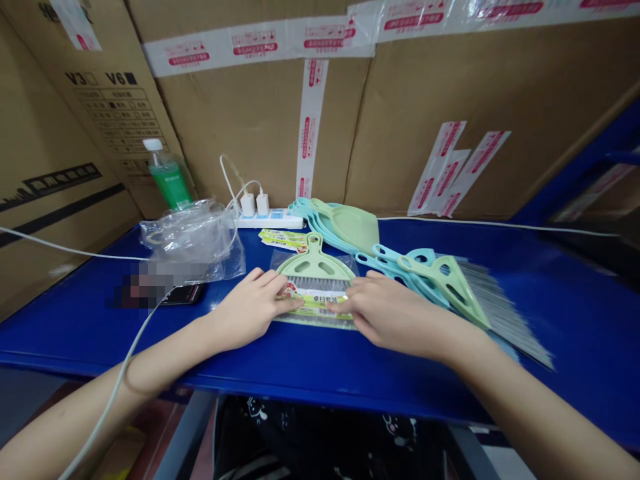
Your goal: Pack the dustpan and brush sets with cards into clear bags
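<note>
Directly before me on the blue table lies a light green hand brush (323, 265) with grey bristles, flat over a green dustpan in a clear plastic bag. A yellow-green label card (317, 301) lies across the bristles. My left hand (254, 301) grips the left edge of the bagged set, its index finger on the card. Gripping the right edge is my right hand (383, 308), its index finger also pressed on the card. The fingers under the edges are partly hidden.
Blue and green dustpans (355, 227) are stacked behind; several hand brushes (450, 287) lie at right. More label cards (283, 239), a power strip (277, 219), a heap of clear bags (193, 237), a phone (184, 294) and a green bottle (170, 180) stand around. A white cable crosses my left forearm.
</note>
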Demonstrator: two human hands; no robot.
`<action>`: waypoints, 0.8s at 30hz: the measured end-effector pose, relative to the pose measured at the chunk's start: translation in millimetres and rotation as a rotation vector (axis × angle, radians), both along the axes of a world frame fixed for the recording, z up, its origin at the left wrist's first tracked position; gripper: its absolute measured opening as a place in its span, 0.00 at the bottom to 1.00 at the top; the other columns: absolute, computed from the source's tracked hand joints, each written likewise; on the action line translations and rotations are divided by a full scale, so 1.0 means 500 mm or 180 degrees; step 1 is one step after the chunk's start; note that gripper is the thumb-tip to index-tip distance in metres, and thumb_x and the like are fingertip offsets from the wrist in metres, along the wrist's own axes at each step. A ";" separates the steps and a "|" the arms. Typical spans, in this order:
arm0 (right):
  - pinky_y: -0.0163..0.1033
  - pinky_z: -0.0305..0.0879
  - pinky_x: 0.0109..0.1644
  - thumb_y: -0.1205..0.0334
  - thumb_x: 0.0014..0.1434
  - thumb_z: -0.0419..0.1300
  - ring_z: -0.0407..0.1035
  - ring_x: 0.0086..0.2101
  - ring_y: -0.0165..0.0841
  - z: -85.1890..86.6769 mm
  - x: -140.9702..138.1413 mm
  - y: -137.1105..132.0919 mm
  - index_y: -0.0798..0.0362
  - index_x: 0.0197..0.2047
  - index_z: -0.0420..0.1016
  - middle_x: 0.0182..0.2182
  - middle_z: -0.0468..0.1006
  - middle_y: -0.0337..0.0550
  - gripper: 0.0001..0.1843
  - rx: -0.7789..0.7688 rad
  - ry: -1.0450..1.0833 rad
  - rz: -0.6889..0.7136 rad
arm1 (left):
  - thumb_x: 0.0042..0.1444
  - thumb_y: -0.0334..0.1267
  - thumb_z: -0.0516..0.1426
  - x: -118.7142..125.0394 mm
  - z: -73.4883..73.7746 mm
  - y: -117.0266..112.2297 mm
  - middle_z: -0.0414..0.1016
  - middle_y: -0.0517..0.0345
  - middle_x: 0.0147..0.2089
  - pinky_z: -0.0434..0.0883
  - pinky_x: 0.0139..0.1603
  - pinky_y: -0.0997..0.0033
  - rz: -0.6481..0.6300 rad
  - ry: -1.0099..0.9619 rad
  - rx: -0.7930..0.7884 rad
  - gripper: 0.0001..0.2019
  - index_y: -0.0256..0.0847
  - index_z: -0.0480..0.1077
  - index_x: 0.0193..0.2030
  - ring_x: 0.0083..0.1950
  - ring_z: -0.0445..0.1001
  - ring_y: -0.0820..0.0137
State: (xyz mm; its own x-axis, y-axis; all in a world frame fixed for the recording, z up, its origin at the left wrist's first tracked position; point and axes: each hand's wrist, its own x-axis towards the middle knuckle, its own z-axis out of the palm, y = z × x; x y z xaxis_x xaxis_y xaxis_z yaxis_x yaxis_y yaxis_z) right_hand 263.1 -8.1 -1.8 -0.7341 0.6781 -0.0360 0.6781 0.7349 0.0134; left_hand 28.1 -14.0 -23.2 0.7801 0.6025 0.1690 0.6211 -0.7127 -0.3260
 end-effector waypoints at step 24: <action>0.37 0.63 0.32 0.72 0.52 0.50 0.73 0.30 0.34 0.024 0.047 0.006 0.43 0.43 0.80 0.31 0.82 0.41 0.23 -0.0276 -0.0103 -0.0498 | 0.55 0.25 0.47 -0.033 0.013 0.005 0.64 0.55 0.30 0.60 0.33 0.67 0.0333 -0.0630 -0.0050 0.17 0.42 0.76 0.30 0.32 0.59 0.68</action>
